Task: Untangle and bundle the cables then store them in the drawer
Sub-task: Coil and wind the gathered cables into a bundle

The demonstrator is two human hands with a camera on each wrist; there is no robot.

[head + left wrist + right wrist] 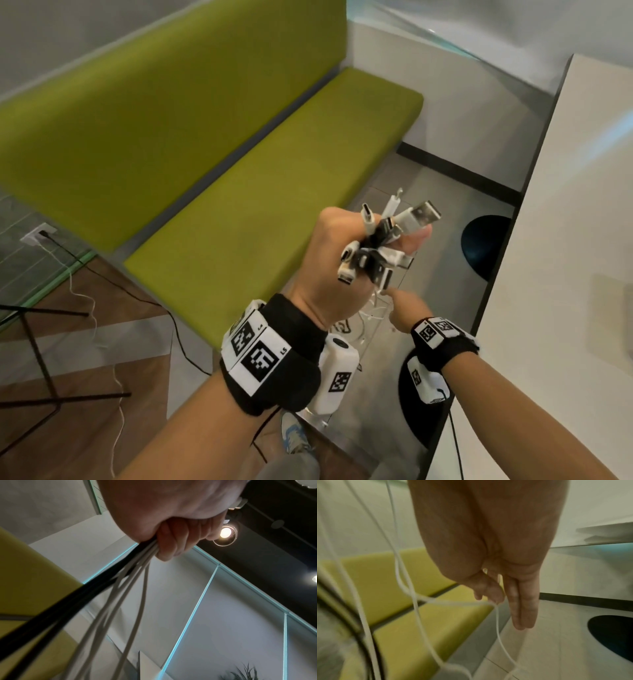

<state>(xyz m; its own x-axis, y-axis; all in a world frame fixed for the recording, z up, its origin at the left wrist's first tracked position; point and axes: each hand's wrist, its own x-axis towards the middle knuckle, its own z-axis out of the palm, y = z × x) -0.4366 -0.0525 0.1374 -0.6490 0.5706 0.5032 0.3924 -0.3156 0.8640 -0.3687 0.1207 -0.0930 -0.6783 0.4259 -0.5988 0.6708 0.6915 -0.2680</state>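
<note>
1. Standing beside the green bench (274,164), with the white counter (565,240) on the right, the person holds everything in the air; no drawer shows in any view.
2. The cables (133,574) hang down from the left hand (329,270), a few black, most white, their strands dropping toward the floor. They look light and limp, thin enough to snag on each other.
3. Plug ends (387,240) fan out above that fist, stiff and hard, the only rigid parts.
4. The left grip is wrapped tight around the strands just below the plugs, which I'd judge the best place to hold.
5. The right hand (501,585) is lower, pinching one white strand (453,602) between thumb and fingertip, other fingers straight; sliding along it should work better than tugging.
</note>
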